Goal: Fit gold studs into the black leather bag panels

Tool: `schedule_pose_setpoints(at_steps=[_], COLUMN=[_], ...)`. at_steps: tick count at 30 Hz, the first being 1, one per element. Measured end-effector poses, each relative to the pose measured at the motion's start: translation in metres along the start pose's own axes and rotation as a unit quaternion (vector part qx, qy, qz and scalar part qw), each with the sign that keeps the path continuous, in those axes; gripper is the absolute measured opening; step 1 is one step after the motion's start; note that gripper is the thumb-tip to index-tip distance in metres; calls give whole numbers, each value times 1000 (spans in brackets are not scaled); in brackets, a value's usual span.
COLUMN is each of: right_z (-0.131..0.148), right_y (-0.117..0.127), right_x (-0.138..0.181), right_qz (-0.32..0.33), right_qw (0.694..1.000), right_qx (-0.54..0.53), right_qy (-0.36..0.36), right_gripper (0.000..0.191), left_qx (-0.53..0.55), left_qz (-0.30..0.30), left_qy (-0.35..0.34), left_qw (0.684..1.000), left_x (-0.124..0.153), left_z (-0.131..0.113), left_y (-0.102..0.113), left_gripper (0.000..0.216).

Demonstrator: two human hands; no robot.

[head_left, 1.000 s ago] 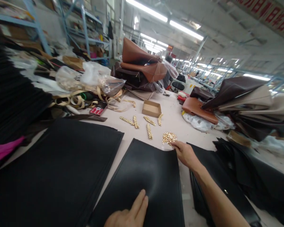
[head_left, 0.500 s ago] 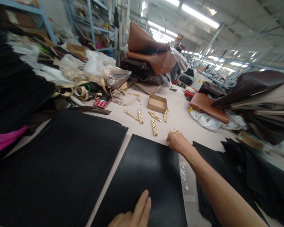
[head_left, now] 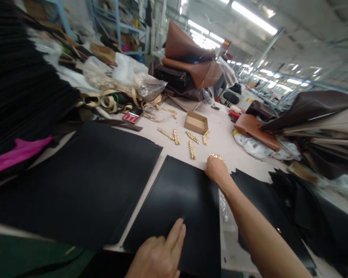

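Observation:
A black leather panel (head_left: 179, 193) lies flat on the pale table in front of me. My left hand (head_left: 159, 255) presses on its near edge with two fingers stretched out flat. My right hand (head_left: 216, 170) reaches to the panel's far right corner and covers a small heap of gold metal fittings (head_left: 217, 156); its fingers curl down onto the heap and are hidden from view. Several short rows of gold fittings (head_left: 191, 148) lie just beyond the panel.
A large stack of black sheets (head_left: 87, 181) lies to the left, more black pieces (head_left: 266, 197) to the right. A small cardboard box (head_left: 196, 122), a red calculator (head_left: 131, 117), tan straps, plastic bags and piles of brown leather (head_left: 191, 65) crowd the far table.
My right hand has closed over the heap of gold fittings, which now shows only at its far edge. The view has tilted down, showing more of my left hand.

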State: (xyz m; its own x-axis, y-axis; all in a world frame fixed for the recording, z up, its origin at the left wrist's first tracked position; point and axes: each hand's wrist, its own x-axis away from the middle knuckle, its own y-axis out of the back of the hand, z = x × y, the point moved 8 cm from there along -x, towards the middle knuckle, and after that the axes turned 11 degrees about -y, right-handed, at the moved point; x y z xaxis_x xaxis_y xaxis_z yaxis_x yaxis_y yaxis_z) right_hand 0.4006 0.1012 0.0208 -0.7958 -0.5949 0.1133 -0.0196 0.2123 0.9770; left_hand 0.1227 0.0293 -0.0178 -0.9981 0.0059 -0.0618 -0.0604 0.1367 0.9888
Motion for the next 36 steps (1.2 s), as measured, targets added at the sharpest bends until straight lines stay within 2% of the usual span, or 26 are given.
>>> schedule_pose_setpoints(at_steps=[3, 6, 10, 13, 14, 16, 23, 29, 36], right_z=[-11, -17, -14, -5, -3, 2, 24, 28, 29], right_y=[3, 5, -11, -32, -37, -40, -30, -28, -29], right_x=[-1, 18, 85, 140, 153, 170, 179, 176, 170], right_qz=[-16, -7, 57, 140, 154, 159, 159, 178, 199], right_qw=[998, 992, 966, 912, 902, 903, 911, 922, 922], right_qx=[-56, -122, -241, -373, -391, -387, -345, -313, -304], right_qy=[3, 29, 73, 96, 97, 100, 158, 142, 133], right_gripper=[28, 28, 34, 29, 26, 22, 18, 16, 16], left_qx=[5, -10, -20, -26, -27, -27, -23, -21, -6], left_qz=[-6, -37, -85, -112, -115, -116, -133, -151, -157], left_qy=[-24, -32, -33, -26, -27, -31, -30, -27, -35], left_qw=[1000, 999, 996, 993, 993, 992, 990, 988, 987], left_x=[0, 3, 5, 6, 6, 7, 9, 9, 8], left_z=[-5, -7, -9, -9, -10, -10, -10, -9, -9], left_y=[5, 8, 10, 12, 12, 12, 16, 21, 16], left_gripper=[68, 62, 49, 45, 44, 44, 46, 42, 42])
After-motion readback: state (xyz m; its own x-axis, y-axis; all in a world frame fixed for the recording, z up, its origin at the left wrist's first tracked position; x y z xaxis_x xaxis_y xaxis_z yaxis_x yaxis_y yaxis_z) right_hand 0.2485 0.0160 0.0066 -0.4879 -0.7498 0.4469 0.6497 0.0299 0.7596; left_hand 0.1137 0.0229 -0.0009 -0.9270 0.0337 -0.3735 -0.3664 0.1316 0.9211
